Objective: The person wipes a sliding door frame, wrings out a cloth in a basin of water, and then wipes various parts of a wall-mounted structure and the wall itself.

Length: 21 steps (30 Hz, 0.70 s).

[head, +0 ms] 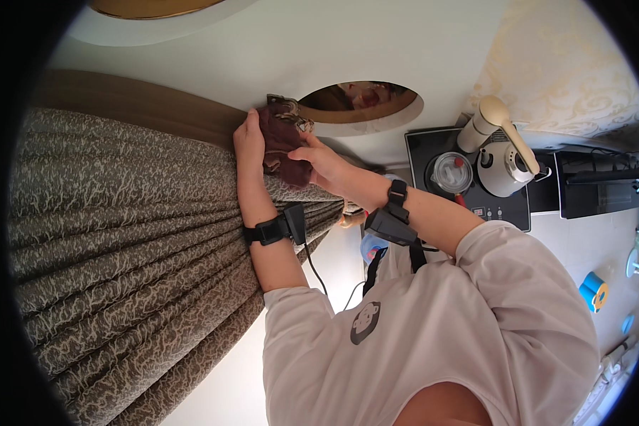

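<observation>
A dark maroon cloth [281, 130] lies bunched over an ornate metallic-looking piece [286, 106] with scrolled edges, close to the pale wall and the curtain. My left hand [251, 137] holds the left edge of the cloth, thumb uppermost; its other fingers are mostly hidden. On the right side, my right hand [319, 160] pinches the cloth between thumb and fingers, and a fold hangs below them. Whether the ornate piece is fixed to the wall cannot be told. Both wrists wear black straps with small boxes and cables.
A patterned grey-brown curtain [138, 213] fills the left. An oval framed picture [362, 101] is on the wall behind the hands. To the right, a black cooktop [511, 205] carries a kettle [503, 170] and a clear-lidded container [451, 171]. A blue-and-yellow object [594, 292] stands farther off.
</observation>
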{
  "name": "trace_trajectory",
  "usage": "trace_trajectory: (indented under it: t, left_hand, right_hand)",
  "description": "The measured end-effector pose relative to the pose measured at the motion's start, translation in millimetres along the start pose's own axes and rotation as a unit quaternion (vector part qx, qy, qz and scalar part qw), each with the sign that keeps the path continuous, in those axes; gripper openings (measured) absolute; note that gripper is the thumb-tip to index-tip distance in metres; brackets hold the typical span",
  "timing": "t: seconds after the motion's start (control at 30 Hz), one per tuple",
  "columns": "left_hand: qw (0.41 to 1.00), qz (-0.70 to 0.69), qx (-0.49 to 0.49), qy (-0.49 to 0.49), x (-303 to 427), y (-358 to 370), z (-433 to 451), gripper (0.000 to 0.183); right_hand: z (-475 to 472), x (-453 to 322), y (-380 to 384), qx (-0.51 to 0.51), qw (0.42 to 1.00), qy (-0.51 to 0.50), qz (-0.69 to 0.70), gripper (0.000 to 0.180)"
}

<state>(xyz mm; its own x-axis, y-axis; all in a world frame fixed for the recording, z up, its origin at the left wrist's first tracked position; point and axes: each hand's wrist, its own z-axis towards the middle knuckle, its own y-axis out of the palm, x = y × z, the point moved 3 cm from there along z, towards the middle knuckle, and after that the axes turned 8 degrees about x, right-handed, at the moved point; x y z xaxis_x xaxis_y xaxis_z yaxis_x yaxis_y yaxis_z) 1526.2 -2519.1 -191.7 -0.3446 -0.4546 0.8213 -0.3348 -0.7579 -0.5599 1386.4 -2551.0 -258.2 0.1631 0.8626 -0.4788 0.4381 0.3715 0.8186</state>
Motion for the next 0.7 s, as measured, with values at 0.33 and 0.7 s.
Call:
trace_trajectory:
  t: [0.33,0.7]
  left_hand:
    - [0.915,-0.284,-0.042,-0.282,-30,27,-17,0.049]
    - [0.878,-0.372,-0.077,-0.290,-67,51,-27,0.045]
  right_hand:
    - [3,-14,-28,0.072,0.996,-0.016,-0.040,0.058]
    - [-6,-29,-46,0.150,0.973,-0.038,-0.173,0.043]
